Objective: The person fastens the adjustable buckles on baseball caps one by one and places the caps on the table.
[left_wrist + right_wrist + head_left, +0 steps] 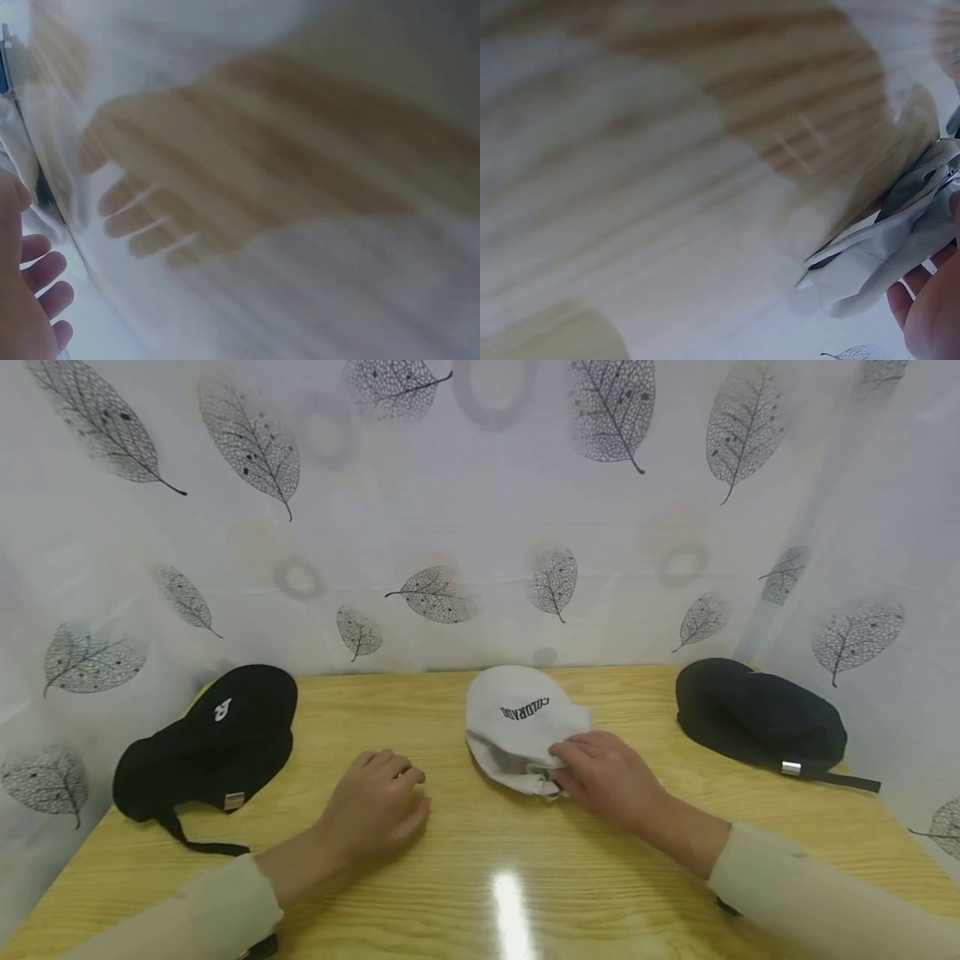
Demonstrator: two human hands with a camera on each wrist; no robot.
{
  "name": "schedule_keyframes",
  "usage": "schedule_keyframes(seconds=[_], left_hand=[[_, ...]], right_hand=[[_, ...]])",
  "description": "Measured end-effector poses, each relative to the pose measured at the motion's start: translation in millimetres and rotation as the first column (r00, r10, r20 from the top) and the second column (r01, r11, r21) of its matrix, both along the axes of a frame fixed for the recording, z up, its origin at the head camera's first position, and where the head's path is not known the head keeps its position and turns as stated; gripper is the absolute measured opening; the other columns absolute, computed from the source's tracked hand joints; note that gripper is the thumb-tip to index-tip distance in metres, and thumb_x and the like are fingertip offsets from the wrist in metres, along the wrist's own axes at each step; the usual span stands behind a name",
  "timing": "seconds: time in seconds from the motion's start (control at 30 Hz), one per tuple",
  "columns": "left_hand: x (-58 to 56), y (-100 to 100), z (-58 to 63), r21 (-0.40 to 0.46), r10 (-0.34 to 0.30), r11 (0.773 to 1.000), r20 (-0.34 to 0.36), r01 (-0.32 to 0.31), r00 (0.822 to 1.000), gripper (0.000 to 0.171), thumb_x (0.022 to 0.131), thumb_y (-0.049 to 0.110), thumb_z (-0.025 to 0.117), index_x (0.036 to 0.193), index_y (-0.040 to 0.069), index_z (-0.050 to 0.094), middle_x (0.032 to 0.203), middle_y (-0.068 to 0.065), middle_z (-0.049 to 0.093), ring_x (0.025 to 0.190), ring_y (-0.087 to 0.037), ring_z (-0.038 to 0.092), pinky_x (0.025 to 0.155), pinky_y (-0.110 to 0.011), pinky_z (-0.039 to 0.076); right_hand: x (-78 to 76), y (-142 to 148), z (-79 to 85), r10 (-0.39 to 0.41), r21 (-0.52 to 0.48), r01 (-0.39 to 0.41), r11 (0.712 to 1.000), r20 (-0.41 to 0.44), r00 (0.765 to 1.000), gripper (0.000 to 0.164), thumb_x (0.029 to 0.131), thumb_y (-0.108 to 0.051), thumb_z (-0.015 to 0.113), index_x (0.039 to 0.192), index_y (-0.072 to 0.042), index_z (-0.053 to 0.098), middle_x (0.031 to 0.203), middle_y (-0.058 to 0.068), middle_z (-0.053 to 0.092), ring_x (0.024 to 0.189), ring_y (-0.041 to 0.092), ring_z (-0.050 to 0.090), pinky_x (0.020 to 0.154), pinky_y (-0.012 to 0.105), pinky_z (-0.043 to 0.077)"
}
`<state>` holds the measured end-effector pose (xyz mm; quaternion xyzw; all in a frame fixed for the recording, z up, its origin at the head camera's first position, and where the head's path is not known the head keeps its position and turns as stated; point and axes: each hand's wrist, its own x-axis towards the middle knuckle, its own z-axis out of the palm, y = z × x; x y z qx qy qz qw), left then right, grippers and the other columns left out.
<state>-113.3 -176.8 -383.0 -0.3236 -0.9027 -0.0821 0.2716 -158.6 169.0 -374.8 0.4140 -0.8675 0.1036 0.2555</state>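
Observation:
A white cap [517, 697] with dark COLORADO lettering lies on the wooden table in the middle of the head view. My right hand [611, 777] pinches its near right edge between thumb and fingers. Seen from the right wrist, the cap [885, 259] shows folded pale cloth beside the right hand [937, 307]. To the left of the cap and apart from it, my left hand [378, 806] is held over the table with loosely bent fingers. Nothing is in the left hand [34, 285] in the left wrist view.
At the left lies a black cap [217, 743] with a white emblem, its strap hanging loose. A dark navy cap [757, 714] with a metal buckle sits at the right. Behind the table [442, 902] hangs a white curtain [480, 527] printed with leaves.

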Motion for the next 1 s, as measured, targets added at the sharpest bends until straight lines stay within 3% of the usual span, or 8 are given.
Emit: schedule_keyframes(seconds=[0.43,0.63,1.0], left_hand=[[-0.6,-32.3,4.3,0.016,0.112,0.994,-0.032,-0.112,0.993,0.020,0.080,0.027,0.071,0.089,0.009,0.073,0.086,-0.004,0.070,0.084,-0.026,0.065,0.077,-0.046,0.052],[1.4,-49.0,7.6,0.040,0.165,0.986,-0.017,-0.164,0.986,0.022,0.080,0.027,0.071,0.090,0.008,0.072,0.088,-0.007,0.070,0.086,-0.029,0.065,0.078,-0.049,0.050],[7.5,-79.1,9.2,0.054,0.235,0.971,-0.055,-0.232,0.970,0.024,0.077,0.026,0.071,0.089,0.006,0.072,0.087,-0.009,0.070,0.084,-0.030,0.064,0.075,-0.050,0.049]], right_hand=[[-4.4,20.2,0.0,-0.072,-0.013,0.072,0.997,0.020,0.997,0.034,0.076,-0.020,0.086,0.104,-0.009,0.070,0.097,0.005,0.075,0.094,0.024,0.071,0.089,0.043,0.056],[-6.2,30.8,-0.2,-0.115,-0.018,0.116,0.993,0.046,0.992,0.034,0.076,-0.018,0.085,0.106,-0.008,0.071,0.100,0.008,0.076,0.095,0.025,0.072,0.088,0.045,0.056],[-6.9,50.4,1.2,-0.166,-0.003,0.166,0.986,0.041,0.985,0.034,0.077,-0.017,0.084,0.106,-0.007,0.072,0.100,0.010,0.075,0.094,0.028,0.072,0.086,0.048,0.055]])
